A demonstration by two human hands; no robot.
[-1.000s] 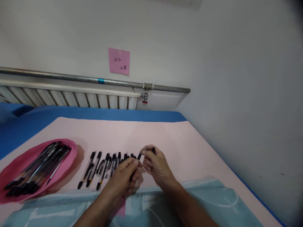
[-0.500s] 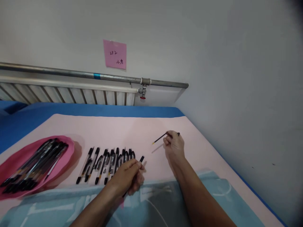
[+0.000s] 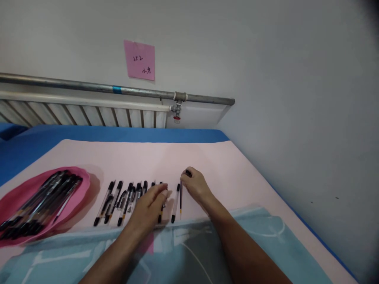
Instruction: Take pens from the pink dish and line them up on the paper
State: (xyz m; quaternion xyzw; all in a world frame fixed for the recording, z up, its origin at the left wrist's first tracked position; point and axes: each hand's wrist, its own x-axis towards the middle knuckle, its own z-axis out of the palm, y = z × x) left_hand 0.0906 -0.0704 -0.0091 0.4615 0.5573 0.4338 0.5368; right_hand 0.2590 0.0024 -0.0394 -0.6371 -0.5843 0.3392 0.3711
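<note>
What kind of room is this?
Some indoor room, maybe a workroom: there's a radiator, a handwritten pink note on the wall, and a pink-topped table with pens lined up.

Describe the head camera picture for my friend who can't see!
A person's right hand holds a dark pen refill beside a clear barrel on a pink surface. The left hand hides part of a pen row; a pink dish holds more pens.
</note>
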